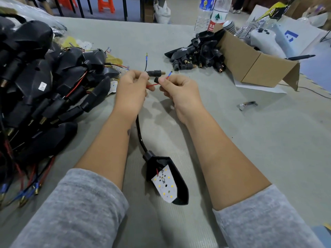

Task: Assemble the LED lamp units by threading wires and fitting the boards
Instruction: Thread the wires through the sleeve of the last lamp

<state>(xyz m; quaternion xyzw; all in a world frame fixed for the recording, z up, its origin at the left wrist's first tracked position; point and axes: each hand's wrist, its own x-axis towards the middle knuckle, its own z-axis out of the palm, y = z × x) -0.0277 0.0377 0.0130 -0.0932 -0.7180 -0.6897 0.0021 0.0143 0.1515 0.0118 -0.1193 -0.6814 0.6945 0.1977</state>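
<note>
Mid-mat: our left hand [131,85] pinches threaded stem end [154,73]; right hand [176,87] pinches red wire [153,85], feeding it thru. LED board [165,183] already seated in lamp head [166,178] nr sleeves. Finished pile [41,83] at left, empty housings [197,56] w/ box [254,63] remain.

I see even, soft overhead light on the grey table [232,140], with faint shadows just under my hands. Wide-angle bending curves the table's far edge and stretches my sleeves [71,212] near the frame bottom. The background beyond the table is slightly soft.
</note>
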